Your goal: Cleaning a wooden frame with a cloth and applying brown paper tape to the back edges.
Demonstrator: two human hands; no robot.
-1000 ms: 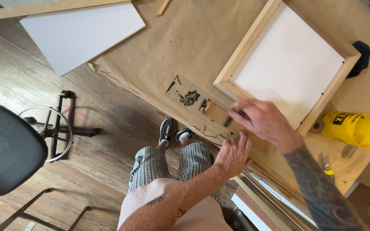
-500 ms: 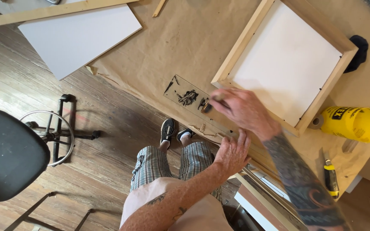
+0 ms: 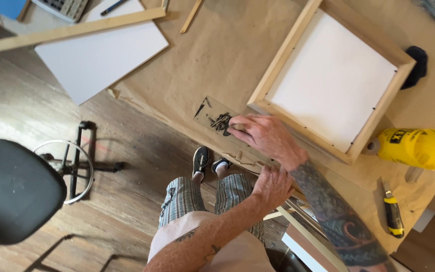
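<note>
Right hand pinches small hardware from the tray at the frame's eight o'clock; left hand lies open, bracing the table edge — next, precise placement.

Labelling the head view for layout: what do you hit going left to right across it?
Black stool seat → white board → shoes → right hand on a small tray of dark screws → wooden frame with white panel → utility knife → yellow tool.
</note>
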